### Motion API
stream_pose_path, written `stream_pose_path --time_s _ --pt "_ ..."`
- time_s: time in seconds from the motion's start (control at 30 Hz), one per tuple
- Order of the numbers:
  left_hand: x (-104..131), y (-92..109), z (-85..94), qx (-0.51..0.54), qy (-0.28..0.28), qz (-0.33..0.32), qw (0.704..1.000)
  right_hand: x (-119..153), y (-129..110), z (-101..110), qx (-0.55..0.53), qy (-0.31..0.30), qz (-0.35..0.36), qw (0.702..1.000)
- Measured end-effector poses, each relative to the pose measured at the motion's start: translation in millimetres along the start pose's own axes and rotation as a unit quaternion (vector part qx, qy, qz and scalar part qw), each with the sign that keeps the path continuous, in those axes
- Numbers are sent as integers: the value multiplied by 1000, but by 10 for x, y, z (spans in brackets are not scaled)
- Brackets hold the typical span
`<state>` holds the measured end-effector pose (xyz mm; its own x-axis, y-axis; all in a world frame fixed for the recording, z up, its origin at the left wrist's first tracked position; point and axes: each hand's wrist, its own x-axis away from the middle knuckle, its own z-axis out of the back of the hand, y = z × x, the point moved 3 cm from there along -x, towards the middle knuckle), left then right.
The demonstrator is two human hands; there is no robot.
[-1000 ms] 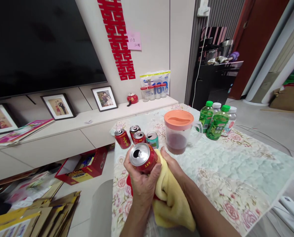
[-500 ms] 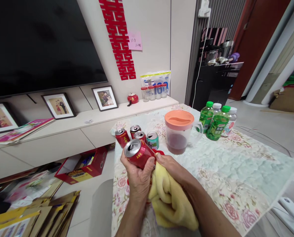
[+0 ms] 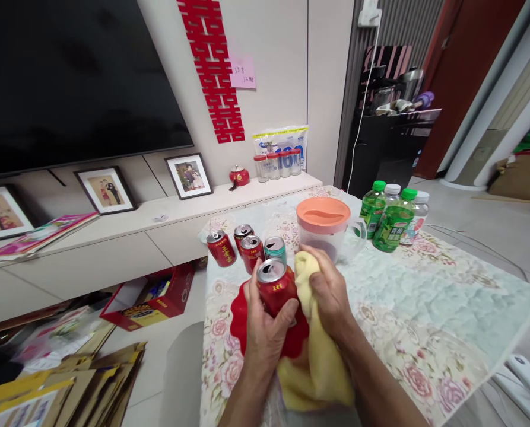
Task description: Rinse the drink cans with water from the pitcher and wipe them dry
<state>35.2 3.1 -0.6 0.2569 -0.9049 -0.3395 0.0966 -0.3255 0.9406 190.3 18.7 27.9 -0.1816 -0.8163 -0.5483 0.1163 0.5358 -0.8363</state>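
Observation:
My left hand point(image 3: 265, 332) is wrapped round an opened red drink can point(image 3: 277, 290), which is held nearly upright with its top showing. A yellow cloth point(image 3: 316, 362) is bunched in my right hand point(image 3: 329, 293), close against the can's right side, and its lower part hangs down. Under both hands lies a red scalloped dish point(image 3: 242, 323), partly covered. Just beyond stand several opened cans: a red can point(image 3: 221, 249) at the left, others beside it, and a teal can point(image 3: 275, 249) partly behind the held one.
A clear pitcher with an orange lid point(image 3: 323, 212) stands behind my right hand. Several bottles point(image 3: 392, 222) are grouped farther right on the flowered tablecloth point(image 3: 425, 296). Left of the table are a red box point(image 3: 158, 302) and flattened cardboard point(image 3: 86, 379) on the floor.
The can has come more upright and moved right and slightly down. My right hand has lifted the cloth up to the can's right side, and more of the red dish shows.

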Motion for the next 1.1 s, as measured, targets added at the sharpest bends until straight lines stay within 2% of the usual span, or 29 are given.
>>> stream_pose_path --time_s 0.07,0.1,0.23,0.33,0.47,0.67,0.8,0.93,1.0,1.1 --pt "6 -12 -15 10 -46 24 999 28 -58 -77 5 -68 38 997" --pt "7 -21 -16 23 -64 32 997 34 -61 -103 4 -88 33 996" --pt "21 -76 -8 61 -101 44 992 5 44 -122 -56 -86 -82 991" --pt "45 -99 -29 110 -123 58 985 -26 142 -128 -150 -89 -177 969" --pt "54 -55 -45 182 -108 56 976 -33 228 -146 -200 -118 -243 942" --pt "49 -134 -44 238 -88 104 962 -32 291 -125 -107 -125 -212 963" --pt "43 -225 -37 265 -60 98 957 -41 234 -143 -61 -149 -177 971" --pt "42 -231 -36 274 -39 92 957 -35 166 -162 6 -159 -138 978" --pt "37 -205 -34 263 -40 86 960 -29 151 -160 21 -137 -124 983" --pt "24 -173 -27 221 -58 81 970 -16 131 -128 21 -61 -96 993"
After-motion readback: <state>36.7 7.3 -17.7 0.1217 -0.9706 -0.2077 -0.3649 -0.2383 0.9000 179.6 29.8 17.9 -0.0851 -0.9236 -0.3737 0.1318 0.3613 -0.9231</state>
